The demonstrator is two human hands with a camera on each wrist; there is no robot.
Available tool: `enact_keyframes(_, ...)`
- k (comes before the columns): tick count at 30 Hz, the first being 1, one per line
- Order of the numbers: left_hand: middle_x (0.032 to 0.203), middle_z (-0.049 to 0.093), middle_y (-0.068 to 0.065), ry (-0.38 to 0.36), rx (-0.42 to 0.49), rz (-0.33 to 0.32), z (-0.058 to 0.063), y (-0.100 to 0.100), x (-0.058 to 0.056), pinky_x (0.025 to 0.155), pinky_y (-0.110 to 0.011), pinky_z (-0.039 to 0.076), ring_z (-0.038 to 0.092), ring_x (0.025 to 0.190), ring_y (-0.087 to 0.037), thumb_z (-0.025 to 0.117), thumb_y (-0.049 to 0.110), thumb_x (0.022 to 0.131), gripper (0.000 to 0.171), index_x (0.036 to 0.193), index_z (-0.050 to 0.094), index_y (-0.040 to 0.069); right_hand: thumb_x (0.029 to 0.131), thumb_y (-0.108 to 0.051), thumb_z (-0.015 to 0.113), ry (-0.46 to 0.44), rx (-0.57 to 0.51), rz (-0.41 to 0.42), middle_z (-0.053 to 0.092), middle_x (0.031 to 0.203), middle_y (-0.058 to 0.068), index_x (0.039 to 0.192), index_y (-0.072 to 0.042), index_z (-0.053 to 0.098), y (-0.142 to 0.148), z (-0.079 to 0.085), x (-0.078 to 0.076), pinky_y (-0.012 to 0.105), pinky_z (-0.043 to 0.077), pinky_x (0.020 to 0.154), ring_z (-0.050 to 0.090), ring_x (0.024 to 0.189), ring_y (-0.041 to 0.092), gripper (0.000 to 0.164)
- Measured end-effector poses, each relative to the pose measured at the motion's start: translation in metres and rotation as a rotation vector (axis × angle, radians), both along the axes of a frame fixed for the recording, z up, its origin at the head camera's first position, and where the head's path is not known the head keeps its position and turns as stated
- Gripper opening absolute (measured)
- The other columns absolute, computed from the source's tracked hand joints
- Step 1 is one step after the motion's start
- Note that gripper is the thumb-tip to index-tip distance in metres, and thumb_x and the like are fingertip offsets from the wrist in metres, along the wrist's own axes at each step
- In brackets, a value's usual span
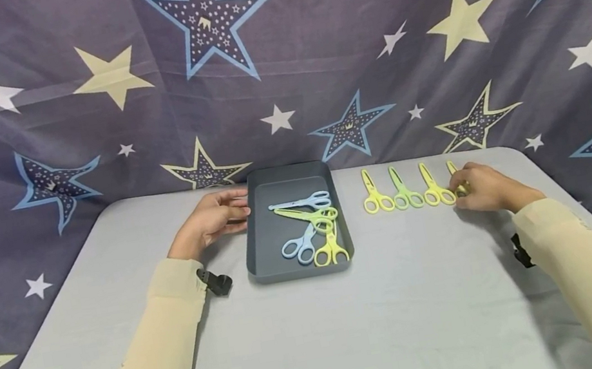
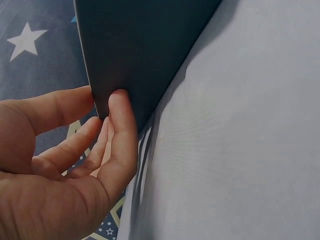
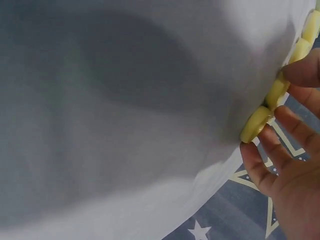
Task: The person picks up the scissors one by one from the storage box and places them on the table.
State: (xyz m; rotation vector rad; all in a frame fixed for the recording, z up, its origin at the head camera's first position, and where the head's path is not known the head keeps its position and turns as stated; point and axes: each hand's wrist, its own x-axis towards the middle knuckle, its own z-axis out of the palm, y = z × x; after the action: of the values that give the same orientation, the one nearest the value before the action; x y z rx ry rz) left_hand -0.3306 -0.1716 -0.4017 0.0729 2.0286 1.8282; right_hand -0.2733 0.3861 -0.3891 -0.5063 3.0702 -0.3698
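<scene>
My left hand (image 1: 214, 219) is at the left side of a dark grey tray (image 1: 268, 261), its fingertips touching the outer wall; in the left wrist view the fingers (image 2: 122, 130) meet the tray's wall (image 2: 135, 45) near a corner. At the right end of a row of scissors, my right hand (image 1: 481, 186) holds yellow scissors (image 1: 452, 168) by the handles, partly hidden under the fingers. In the right wrist view, thumb and fingers lie around the yellow handles (image 3: 256, 125). The scissors lie on the table, blades pointing away.
Left of the held pair, yellow scissors (image 1: 433, 194), green scissors (image 1: 407, 198) and more yellow scissors (image 1: 377, 202) lie side by side. Inside the tray are several scissors, including blue scissors (image 1: 298, 249) and yellow scissors (image 1: 331, 252). A star-patterned cloth (image 1: 363, 23) hangs behind the table (image 1: 356, 331).
</scene>
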Motion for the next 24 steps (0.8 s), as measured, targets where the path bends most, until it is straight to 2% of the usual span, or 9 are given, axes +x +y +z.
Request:
enact_keyframes(6, 0.151, 0.043, -0.026, 0.001, -0.005, 0.002, 0.001, 0.000, 0.000, 0.091, -0.034, 0.059, 0.060, 0.115, -0.025, 0.059, -0.010, 0.096, 0.064, 0.156, 0.036, -0.001, 0.085, -0.013, 0.069, 0.036, 0.006, -0.015, 0.063, 0.101, 0.016, 0.109, -0.003, 0.072, -0.004, 0.007, 0.001, 0.049, 0.051, 0.076, 0.058, 0.085, 0.028, 0.026)
enact_keyframes(11, 0.151, 0.042, -0.026, 0.003, -0.002, -0.001, 0.002, 0.001, 0.000, 0.091, -0.034, 0.060, 0.060, 0.115, -0.024, 0.059, -0.010, 0.096, 0.064, 0.156, 0.036, -0.002, 0.091, -0.016, 0.063, 0.066, 0.005, -0.058, 0.062, 0.110, 0.022, 0.116, -0.001, 0.069, -0.020, 0.014, 0.002, 0.055, 0.052, 0.080, 0.061, 0.091, 0.036, 0.030)
enact_keyframes(19, 0.151, 0.042, -0.027, 0.004, -0.001, 0.003, 0.001, 0.000, 0.001, 0.089, -0.033, 0.060, 0.062, 0.111, -0.023, 0.057, -0.010, 0.097, 0.063, 0.155, 0.036, -0.003, 0.092, -0.014, 0.062, 0.126, -0.031, -0.017, 0.064, 0.121, 0.026, 0.118, 0.002, 0.069, -0.052, 0.019, 0.001, 0.061, 0.051, 0.093, 0.061, 0.110, 0.043, 0.031)
enact_keyframes(24, 0.151, 0.042, -0.027, 0.006, 0.001, 0.000, 0.001, 0.000, 0.001, 0.090, -0.033, 0.060, 0.061, 0.111, -0.023, 0.057, -0.010, 0.097, 0.062, 0.155, 0.036, -0.002, 0.093, -0.016, 0.059, 0.144, -0.027, -0.008, 0.064, 0.122, 0.024, 0.119, 0.000, 0.068, -0.073, 0.020, 0.000, 0.061, 0.051, 0.092, 0.061, 0.110, 0.043, 0.032)
